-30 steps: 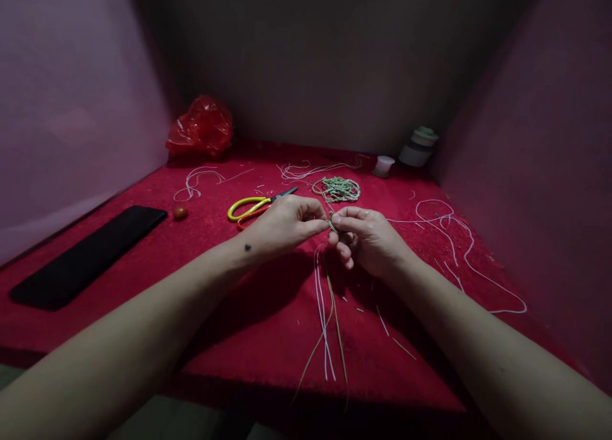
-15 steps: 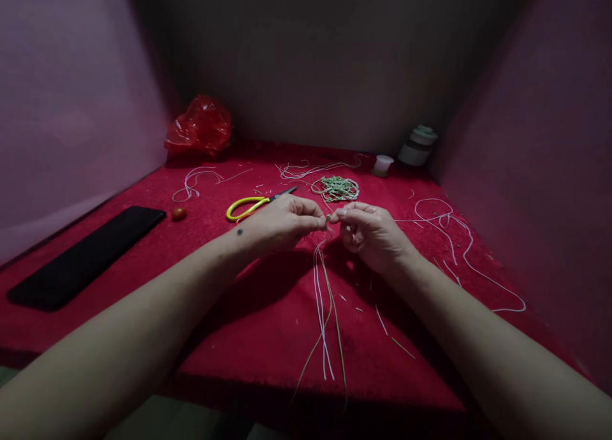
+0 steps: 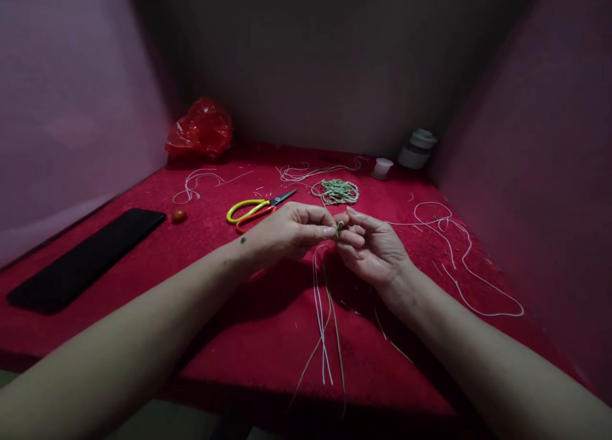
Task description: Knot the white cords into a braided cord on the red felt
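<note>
My left hand (image 3: 306, 228) is closed, its thumb and forefinger pinching the small knotted end of a green and white braided cord (image 3: 338, 228). My right hand (image 3: 375, 242) is turned partly palm up, its curled fingers against the same knot from the other side. Loose white and olive strands (image 3: 321, 319) hang below my hands and trail over the table's front edge. Just beyond my fingers lies a coiled bundle of green and white braided cord (image 3: 338, 190). Scissors (image 3: 255, 209) with one yellow and one red handle rest behind my left wrist.
On the red cloth-covered table (image 3: 268, 357) lie a black phone-like slab (image 3: 90, 255), a small reddish-brown round object (image 3: 178, 216) and loose white cord (image 3: 471, 261). Farther back are a red plastic bag (image 3: 201, 131), a white spool (image 3: 382, 168) and a white container (image 3: 417, 150).
My right hand has rolled outward so more of its palm shows. The knot has shifted slightly right and toward me, with my left fingers still on it. More of the scissors is visible.
</note>
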A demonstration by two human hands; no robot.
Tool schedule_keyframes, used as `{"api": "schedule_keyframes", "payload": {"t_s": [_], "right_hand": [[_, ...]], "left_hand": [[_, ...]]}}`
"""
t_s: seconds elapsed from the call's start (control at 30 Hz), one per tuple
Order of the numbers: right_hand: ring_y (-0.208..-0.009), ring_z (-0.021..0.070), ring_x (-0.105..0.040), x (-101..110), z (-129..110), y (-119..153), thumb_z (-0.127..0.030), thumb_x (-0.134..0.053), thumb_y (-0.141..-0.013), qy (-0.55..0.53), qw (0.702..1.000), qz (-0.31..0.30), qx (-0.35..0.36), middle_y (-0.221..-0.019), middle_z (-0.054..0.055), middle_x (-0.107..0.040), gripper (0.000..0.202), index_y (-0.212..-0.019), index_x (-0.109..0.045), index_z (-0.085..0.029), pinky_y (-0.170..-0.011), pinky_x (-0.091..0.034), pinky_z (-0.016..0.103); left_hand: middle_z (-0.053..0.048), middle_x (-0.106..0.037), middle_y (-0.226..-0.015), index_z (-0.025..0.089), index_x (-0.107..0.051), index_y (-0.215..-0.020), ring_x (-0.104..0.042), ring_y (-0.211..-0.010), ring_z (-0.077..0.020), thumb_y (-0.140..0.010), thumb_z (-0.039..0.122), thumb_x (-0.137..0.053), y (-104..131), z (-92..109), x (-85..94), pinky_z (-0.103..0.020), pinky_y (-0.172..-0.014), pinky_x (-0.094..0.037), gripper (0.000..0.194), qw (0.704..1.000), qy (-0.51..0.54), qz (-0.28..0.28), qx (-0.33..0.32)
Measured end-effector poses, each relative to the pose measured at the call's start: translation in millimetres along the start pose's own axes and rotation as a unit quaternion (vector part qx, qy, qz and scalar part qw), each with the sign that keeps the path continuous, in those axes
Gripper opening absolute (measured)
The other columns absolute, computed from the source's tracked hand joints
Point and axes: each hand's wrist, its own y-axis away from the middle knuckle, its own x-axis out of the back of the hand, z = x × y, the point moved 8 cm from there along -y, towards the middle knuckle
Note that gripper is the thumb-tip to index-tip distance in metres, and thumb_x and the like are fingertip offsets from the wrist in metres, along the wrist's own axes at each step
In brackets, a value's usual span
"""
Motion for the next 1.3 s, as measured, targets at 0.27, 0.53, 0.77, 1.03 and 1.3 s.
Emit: {"api": "schedule_keyframes", "payload": {"t_s": [0.27,0.53,0.77,1.03,1.3], "right_hand": [[-0.034,0.0022,-0.03,1,0,-2,-0.015,-0.036,-0.087,0.002,1.0,0.021,-0.02,-0.054,-0.002,-0.048,0.025,-0.064,-0.045,-0.014,-0.028,-0.026,0.011],[-0.029,0.0024,-0.023,4,6,-2,-0.018,-0.032,-0.09,0.005,0.997,0.02,-0.07,-0.046,-0.004,-0.043,0.028,-0.063,-0.041,-0.016,-0.026,-0.023,0.012],[-0.029,0.001,-0.026,6,3,-5,-0.011,-0.033,-0.088,0.013,0.999,0.015,-0.043,-0.049,-0.003,-0.048,0.022,-0.068,-0.039,-0.016,-0.031,-0.032,0.011],[-0.03,-0.0001,-0.025,4,3,-4,-0.01,-0.032,-0.088,0.043,0.998,0.0,-0.039,-0.047,-0.003,-0.048,0.024,-0.066,-0.039,-0.015,-0.03,-0.026,0.01],[-0.037,0.0015,-0.031,3,-11,-5,-0.012,-0.054,-0.075,0.095,0.994,-0.046,0.031,-0.056,-0.003,-0.054,0.01,-0.066,-0.05,-0.013,-0.034,-0.028,0.013]], "left_hand": [[0.007,-0.033,-0.05,0.015,-0.051,-0.07,-0.022,-0.04,-0.002,-0.073,0.027,-0.061,-4,-10,-7.2,-0.02,-0.039,-0.014,0.016,0.997,0.075,-0.027,-0.011],[0.007,-0.037,-0.049,0.015,-0.053,-0.071,-0.023,-0.039,-0.001,-0.071,0.024,-0.064,-8,-18,-10.2,-0.017,-0.037,-0.014,0.014,0.991,0.123,-0.045,-0.009],[0.007,-0.041,-0.051,0.014,-0.053,-0.07,-0.024,-0.038,-0.0012,-0.07,0.024,-0.065,-9,-21,-12.0,-0.017,-0.037,-0.014,0.015,0.988,0.139,-0.062,-0.011],[0.007,-0.036,-0.048,0.015,-0.053,-0.069,-0.022,-0.039,-0.0021,-0.071,0.022,-0.064,-8,-22,-15.4,-0.017,-0.037,-0.013,0.013,0.982,0.159,-0.105,-0.006],[0.008,-0.03,-0.048,0.017,-0.053,-0.075,-0.02,-0.039,-0.0029,-0.079,0.033,-0.057,-7,-10,1.0,-0.017,-0.036,-0.016,0.017,0.998,0.044,-0.03,-0.018]]}}
